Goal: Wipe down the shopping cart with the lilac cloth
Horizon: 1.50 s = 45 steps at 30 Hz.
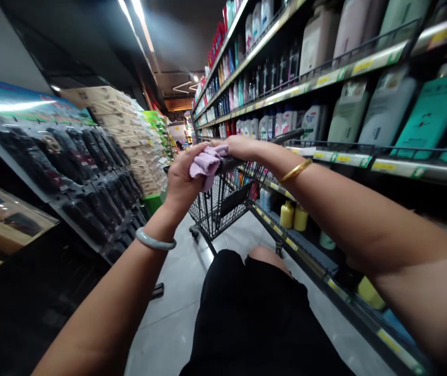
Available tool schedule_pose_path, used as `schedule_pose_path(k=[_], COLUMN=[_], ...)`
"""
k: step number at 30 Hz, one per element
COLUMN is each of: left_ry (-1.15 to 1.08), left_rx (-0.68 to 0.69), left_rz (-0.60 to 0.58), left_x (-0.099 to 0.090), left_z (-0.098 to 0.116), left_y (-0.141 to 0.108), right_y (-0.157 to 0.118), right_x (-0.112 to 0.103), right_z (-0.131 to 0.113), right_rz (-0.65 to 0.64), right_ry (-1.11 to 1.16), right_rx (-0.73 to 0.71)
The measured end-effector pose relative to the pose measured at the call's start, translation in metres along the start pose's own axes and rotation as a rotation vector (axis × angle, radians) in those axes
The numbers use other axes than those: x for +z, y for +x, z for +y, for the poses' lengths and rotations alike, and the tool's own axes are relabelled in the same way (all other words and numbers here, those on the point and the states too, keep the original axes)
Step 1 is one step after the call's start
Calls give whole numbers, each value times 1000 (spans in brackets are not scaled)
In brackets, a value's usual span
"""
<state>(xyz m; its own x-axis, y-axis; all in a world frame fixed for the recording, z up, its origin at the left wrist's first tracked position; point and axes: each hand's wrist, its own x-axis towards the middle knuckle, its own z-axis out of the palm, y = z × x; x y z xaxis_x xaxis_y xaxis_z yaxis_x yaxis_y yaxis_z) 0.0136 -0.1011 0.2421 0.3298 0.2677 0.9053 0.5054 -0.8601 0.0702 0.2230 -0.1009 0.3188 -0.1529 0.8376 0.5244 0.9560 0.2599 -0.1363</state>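
Observation:
A crumpled light purple cloth (206, 163) is bunched over the handle of a black wire shopping cart (223, 203). My left hand (184, 175), with a pale bangle at the wrist, is closed around the cloth's left side. From the right, my right hand (236, 147) reaches over the handle, its fingers bent down onto the cloth's far end; the fingertips are mostly hidden. A gold bangle circles that wrist. Just right of the hands, the dark cart handle (288, 137) shows bare. The cart's basket stands in front of my knees.
Shelves (348, 156) of shampoo bottles run along the right side, close to my right arm. At left stand a rack of packaged dark goods (90, 156) and tall stacked cartons (129, 141). Grey tiled floor (168, 324) lies below, with a cart wheel (194, 232) on it.

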Motion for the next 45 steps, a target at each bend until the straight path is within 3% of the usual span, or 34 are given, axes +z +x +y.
schedule_pose_path(k=[2,5,7,10,12,15,21,27,32,36,40,43,45], left_ry=[-51,-79,-101,-175,-220,-266,-281,-356,-305,-272,-286,-298,-317], left_rx=[-48,-199,-230,-151,-141,-255,-463,-420,-235,-390,-417,-357,-390], left_rz=[5,26,37,74,69,25,78,240,365,478,533,521,505], left_x=[2,9,16,27,36,49,63,64,89,108,106,101,103], left_z=[-15,-28,-24,-7,-1,-10,-38,-3,14,6,14,27,29], left_y=[2,2,-1,-2,0,3,-7,-20,-52,-78,-72,-57,-58], right_y=[-1,-5,-7,-9,-11,-19,-36,-37,-40,-41,-41,-43,-45], right_x=[-3,-7,-10,-17,-24,-29,-20,-17,-16,-18,-16,-12,-9], right_z=[5,13,20,29,29,17,-4,3,3,-2,-1,3,4], right_rz=[-129,-204,-247,-302,-320,-344,-286,-291,-224,-230,-206,-111,-37], right_ry=[105,237,339,436,408,282,95,160,142,122,133,149,151], right_rx=[4,5,-20,-21,13,0,-33,-49,-51,-6,7,-14,-26])
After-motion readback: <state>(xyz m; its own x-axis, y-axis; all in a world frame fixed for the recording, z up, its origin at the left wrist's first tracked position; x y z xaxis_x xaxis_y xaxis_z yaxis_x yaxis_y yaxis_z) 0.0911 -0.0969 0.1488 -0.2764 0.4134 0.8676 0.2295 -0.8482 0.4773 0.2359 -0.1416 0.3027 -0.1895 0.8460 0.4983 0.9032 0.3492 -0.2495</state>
